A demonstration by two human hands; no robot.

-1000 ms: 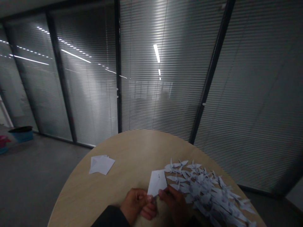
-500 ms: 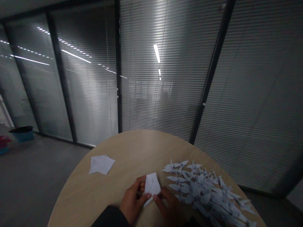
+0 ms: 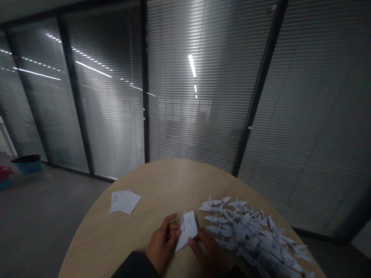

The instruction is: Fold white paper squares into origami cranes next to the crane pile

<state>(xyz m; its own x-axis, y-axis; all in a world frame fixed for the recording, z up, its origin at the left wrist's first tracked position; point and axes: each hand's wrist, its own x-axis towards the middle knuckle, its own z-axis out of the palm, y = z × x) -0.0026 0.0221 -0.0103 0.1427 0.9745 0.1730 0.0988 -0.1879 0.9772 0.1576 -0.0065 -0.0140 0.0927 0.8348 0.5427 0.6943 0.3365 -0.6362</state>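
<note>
A small folded white paper (image 3: 188,228) with dark crease lines lies at a slant between my hands, near the front of the round table. My right hand (image 3: 207,249) pinches its lower right edge, thumb on top and fingers beneath or behind. At the left edge, the thumb and bent fingers of my left hand (image 3: 162,241) close on the paper, while the index finger is lifted away from it. Many folded paper cranes (image 3: 246,231) are piled right beside my right hand. Farther off to the left lies a small stack of white paper sheets (image 3: 125,201).
The round wooden table (image 3: 174,173) ends in a curved edge. Behind it stands a glass partition with blinds (image 3: 194,135) and dark frames. A blue bin (image 3: 27,164) and a partly cut-off red object (image 3: 5,173) are on the grey floor at left.
My left thumb has slid off the paper's face to its left edge, and my left index finger has lifted. The paper has turned slightly clockwise. My right hand has hardly moved.
</note>
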